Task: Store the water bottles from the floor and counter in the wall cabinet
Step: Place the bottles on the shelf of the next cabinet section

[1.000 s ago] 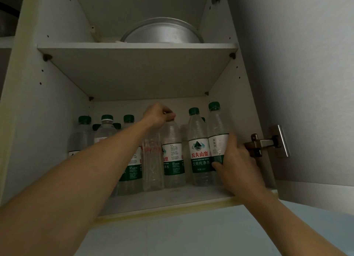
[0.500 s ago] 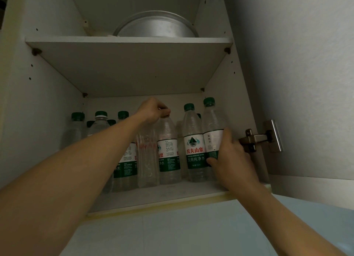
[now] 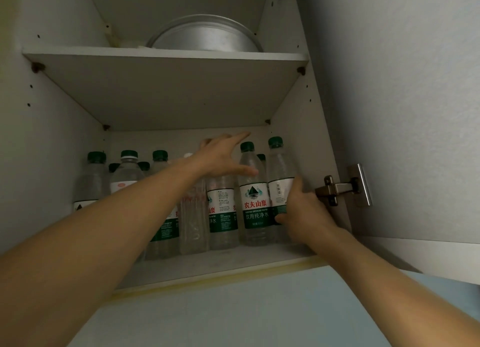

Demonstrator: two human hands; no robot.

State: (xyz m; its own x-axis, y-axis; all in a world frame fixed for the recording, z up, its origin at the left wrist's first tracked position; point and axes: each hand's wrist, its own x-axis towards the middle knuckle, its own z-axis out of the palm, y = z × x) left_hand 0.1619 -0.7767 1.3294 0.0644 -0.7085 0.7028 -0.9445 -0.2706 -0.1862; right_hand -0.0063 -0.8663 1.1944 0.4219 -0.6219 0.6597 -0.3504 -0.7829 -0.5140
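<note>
Fingers of the left hand are spread straight and hold nothing; the thumb lies across the neck of the second bottle from the right, and the palm covers the top of the bottle behind it. Right hand curls round the end bottle at its label, gripping it against the cabinet side wall. Bottles stand upright in rows on the lower shelf, green caps up, one clear unlabelled bottle among them. Upper shelf carries a metal basin. Hinge sits just right of the right hand.
</note>
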